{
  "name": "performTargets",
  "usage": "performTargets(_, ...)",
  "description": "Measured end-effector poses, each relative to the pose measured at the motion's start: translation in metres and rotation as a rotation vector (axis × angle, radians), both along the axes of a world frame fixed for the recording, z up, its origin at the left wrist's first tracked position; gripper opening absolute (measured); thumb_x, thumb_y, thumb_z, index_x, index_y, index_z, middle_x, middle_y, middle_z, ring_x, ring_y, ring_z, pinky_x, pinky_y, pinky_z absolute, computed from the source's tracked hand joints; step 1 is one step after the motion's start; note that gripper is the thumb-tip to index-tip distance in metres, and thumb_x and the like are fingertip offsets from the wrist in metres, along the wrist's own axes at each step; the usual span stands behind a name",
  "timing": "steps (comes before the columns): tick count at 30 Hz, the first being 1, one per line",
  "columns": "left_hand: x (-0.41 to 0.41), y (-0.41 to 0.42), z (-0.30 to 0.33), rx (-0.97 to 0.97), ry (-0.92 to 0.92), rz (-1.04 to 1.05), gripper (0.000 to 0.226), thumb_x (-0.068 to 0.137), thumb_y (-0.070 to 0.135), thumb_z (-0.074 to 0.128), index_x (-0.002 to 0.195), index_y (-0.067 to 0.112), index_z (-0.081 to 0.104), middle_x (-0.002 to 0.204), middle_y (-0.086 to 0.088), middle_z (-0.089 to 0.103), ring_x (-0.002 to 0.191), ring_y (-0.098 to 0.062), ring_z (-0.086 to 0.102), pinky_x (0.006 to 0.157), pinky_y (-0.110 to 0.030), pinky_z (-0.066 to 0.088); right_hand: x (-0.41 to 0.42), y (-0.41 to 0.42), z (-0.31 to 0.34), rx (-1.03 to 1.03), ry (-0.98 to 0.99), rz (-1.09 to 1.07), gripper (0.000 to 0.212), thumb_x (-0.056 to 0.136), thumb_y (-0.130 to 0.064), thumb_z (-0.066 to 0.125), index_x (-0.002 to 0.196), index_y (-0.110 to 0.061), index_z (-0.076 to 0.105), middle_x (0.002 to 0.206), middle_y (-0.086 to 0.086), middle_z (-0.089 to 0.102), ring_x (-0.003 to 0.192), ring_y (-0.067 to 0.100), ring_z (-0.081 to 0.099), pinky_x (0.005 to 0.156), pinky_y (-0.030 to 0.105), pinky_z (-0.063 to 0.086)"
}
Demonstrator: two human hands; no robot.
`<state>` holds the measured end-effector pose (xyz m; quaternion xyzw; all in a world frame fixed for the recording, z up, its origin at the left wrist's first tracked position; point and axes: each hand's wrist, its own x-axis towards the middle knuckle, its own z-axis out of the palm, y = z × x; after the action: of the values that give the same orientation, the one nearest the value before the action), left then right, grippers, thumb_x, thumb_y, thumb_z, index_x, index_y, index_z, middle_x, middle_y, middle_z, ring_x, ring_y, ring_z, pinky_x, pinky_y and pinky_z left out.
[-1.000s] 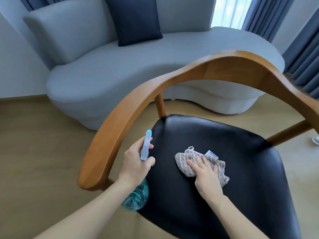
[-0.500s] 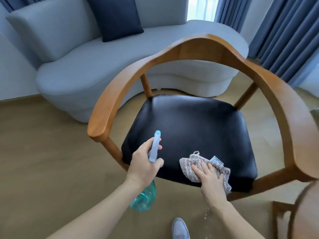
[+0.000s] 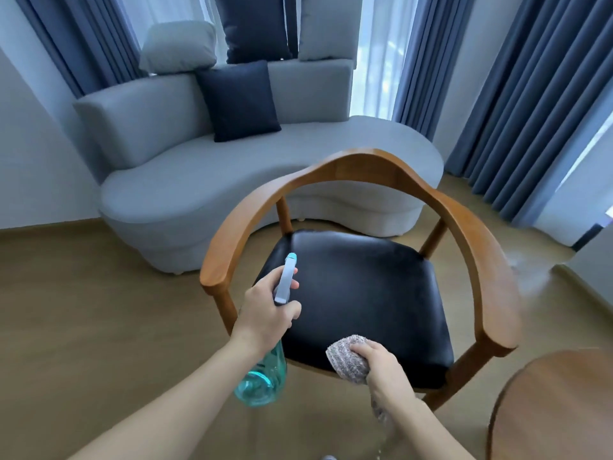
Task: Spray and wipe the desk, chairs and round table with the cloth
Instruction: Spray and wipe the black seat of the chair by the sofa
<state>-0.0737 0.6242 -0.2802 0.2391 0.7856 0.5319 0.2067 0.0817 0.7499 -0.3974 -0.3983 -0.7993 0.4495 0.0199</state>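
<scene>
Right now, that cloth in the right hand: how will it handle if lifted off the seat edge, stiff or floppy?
Probably floppy: the cloth is bunched into a wad under the right hand, and a tail hangs limp below the wrist. Likely light, since a loose curl of the fingers holds it. The coarse weave should grip the glossy black seat rather than slide, though dampness can't be judged.

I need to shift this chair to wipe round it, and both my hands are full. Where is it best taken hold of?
Probably the curved wooden armrest rail, gripped from above at the top of the back. It is one continuous hoop standing clear above the black seat, so fingers can wrap under it. First free a hand: the left hand holds the spray bottle, the right hand the cloth.
</scene>
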Motion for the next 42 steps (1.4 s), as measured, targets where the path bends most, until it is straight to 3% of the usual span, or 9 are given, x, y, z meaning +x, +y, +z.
performTargets(2, 0.001, -0.009, 0.03, 0.028, 0.019, 0.016, 0.05, 0.071, -0.011, 0.055, 0.104, 0.026, 0.061, 0.096, 0.007, 0.061, 0.049, -0.016, 0.048, 0.052, -0.029, 0.043, -0.007, 0.002, 0.046, 0.033, 0.021, -0.021, 0.022, 0.092, -0.012, 0.053, 0.106, -0.001, 0.065, 0.1, 0.009, 0.066, 0.083, 0.003, 0.062, 0.08, 0.025, 0.049)
performTargets(4, 0.002, -0.017, 0.063, 0.05, 0.034, 0.031, 0.047, 0.071, -0.011, 0.056, 0.105, 0.021, 0.062, 0.096, 0.004, 0.062, 0.048, -0.016, 0.048, 0.049, -0.028, 0.043, -0.013, 0.003, 0.089, -0.017, 0.073, -0.032, 0.031, 0.096, -0.003, 0.043, 0.121, -0.007, 0.06, 0.115, 0.002, 0.057, 0.091, -0.003, 0.056, 0.079, 0.009, 0.042)
performTargets(7, 0.005, -0.03, 0.114, 0.094, 0.07, 0.033, 0.047, 0.07, -0.011, 0.055, 0.105, 0.02, 0.062, 0.09, -0.002, 0.064, 0.044, -0.017, 0.047, 0.047, -0.029, 0.043, -0.013, 0.0, 0.154, 0.118, 0.102, -0.008, 0.04, 0.095, -0.006, 0.039, 0.122, -0.026, 0.06, 0.139, -0.007, 0.046, 0.117, 0.008, 0.042, 0.097, 0.02, 0.03)
performTargets(11, 0.012, -0.045, 0.176, 0.126, 0.075, 0.022, 0.048, 0.059, 0.007, 0.056, 0.103, 0.025, 0.062, 0.09, 0.0, 0.065, 0.043, -0.016, 0.049, 0.049, -0.03, 0.047, -0.003, -0.008, 0.231, 0.283, 0.113, 0.047, 0.055, 0.085, 0.008, 0.039, 0.128, -0.02, 0.059, 0.141, 0.001, 0.047, 0.129, 0.017, 0.042, 0.106, 0.023, 0.03)
performTargets(16, 0.021, -0.051, 0.242, 0.104, 0.092, -0.03, 0.038, 0.057, 0.014, 0.052, 0.089, 0.031, 0.061, 0.081, 0.003, 0.066, 0.046, -0.021, 0.052, 0.056, -0.044, 0.051, 0.017, -0.019, 0.314, 0.416, 0.113, 0.025, 0.064, 0.078, 0.017, 0.037, 0.128, -0.017, 0.06, 0.138, 0.004, 0.051, 0.129, 0.021, 0.045, 0.106, 0.025, 0.03)
performTargets(21, 0.038, -0.062, 0.302, 0.118, 0.172, -0.088, 0.037, 0.074, -0.006, 0.057, 0.096, 0.023, 0.061, 0.086, -0.005, 0.065, 0.045, -0.016, 0.051, 0.046, -0.029, 0.047, 0.035, -0.027, 0.382, 0.499, 0.162, 0.01, 0.062, 0.079, 0.017, 0.038, 0.127, -0.014, 0.06, 0.137, 0.006, 0.053, 0.128, 0.022, 0.045, 0.104, 0.021, 0.028)
performTargets(25, 0.047, -0.081, 0.332, 0.126, 0.265, -0.101, 0.04, 0.079, -0.007, 0.056, 0.111, 0.016, 0.059, 0.09, -0.001, 0.062, 0.045, -0.01, 0.052, 0.044, -0.018, 0.045, 0.04, -0.029, 0.418, 0.542, 0.231, 0.053, 0.063, 0.074, 0.019, 0.039, 0.123, -0.012, 0.063, 0.132, 0.007, 0.057, 0.124, 0.022, 0.048, 0.094, 0.013, 0.027)
performTargets(31, 0.041, -0.083, 0.34, 0.155, 0.318, -0.053, 0.046, 0.074, -0.01, 0.054, 0.115, 0.012, 0.061, 0.099, -0.004, 0.063, 0.048, -0.017, 0.051, 0.046, -0.021, 0.046, 0.042, -0.033, 0.452, 0.656, 0.326, 0.132, 0.059, 0.078, 0.02, 0.04, 0.124, -0.01, 0.062, 0.135, 0.009, 0.054, 0.124, 0.025, 0.046, 0.09, 0.006, 0.023)
performTargets(42, 0.055, -0.014, 0.33, 0.181, 0.314, -0.147, 0.044, 0.076, -0.011, 0.056, 0.115, 0.01, 0.06, 0.097, -0.005, 0.062, 0.048, -0.017, 0.051, 0.044, -0.018, 0.045, 0.093, -0.007, 0.447, 0.731, 0.346, 0.049, 0.059, 0.083, 0.017, 0.041, 0.127, -0.017, 0.06, 0.143, 0.006, 0.046, 0.133, 0.022, 0.039, 0.102, 0.011, 0.022)
